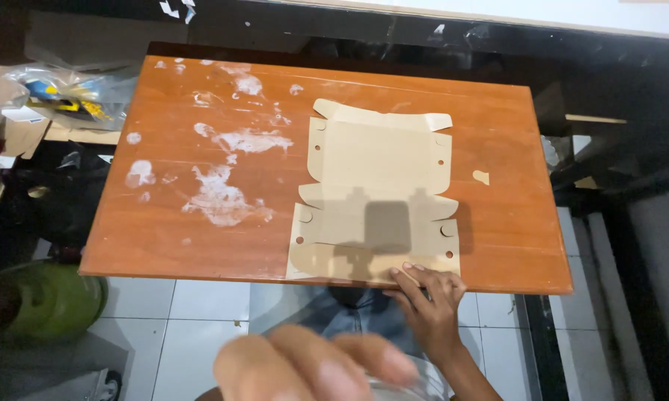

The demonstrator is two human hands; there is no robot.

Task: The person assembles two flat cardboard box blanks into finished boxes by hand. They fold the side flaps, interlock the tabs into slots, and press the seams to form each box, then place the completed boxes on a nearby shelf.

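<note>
A flat cardboard cutout (375,197) lies on the right half of the wooden counter (164,223), reaching its near edge. The right hand (429,297) rests open, fingers pressing the cutout's near edge. The sheet looks light, thin and easy to bend; the near flaps seem the best place to hold. The left hand (312,367) is blurred and cut off, so I cannot tell its grip.
</note>
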